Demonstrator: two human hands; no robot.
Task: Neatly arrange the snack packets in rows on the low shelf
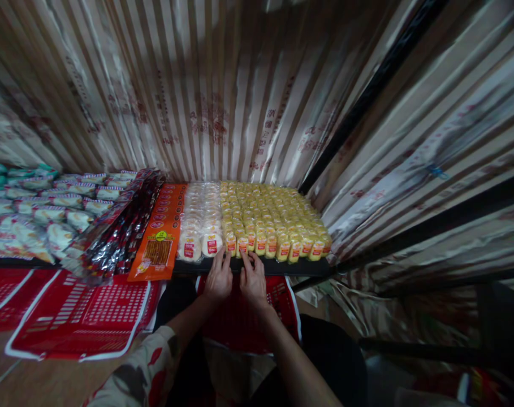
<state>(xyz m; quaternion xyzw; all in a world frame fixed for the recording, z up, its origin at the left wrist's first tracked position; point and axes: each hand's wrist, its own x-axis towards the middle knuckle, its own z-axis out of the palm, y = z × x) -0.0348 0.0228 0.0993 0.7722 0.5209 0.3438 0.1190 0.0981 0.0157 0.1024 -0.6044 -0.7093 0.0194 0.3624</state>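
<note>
My left hand point(219, 277) reaches up to the shelf's front edge, its fingers stretched out against the front of the small yellow wrapped snack packs point(272, 217). Beside it, my right hand point(253, 278) has its fingers extended the same way, the tips at the lower front of a pack with a red and white label. Neither hand visibly grips a pack. The yellow packs stand in tight rows running back to the curtain. Just left of them are rows of round white packs point(200, 223) in clear wrap with red labels.
A flat orange snack packet point(155, 234) overhangs the black shelf edge point(297, 267). Further left lie dark glossy packets point(116, 232) and white bagged snacks point(53, 212). A red basket point(95, 316) sits below. Striped sheeting point(223, 85) hangs behind; a black post point(362, 107) slants on the right.
</note>
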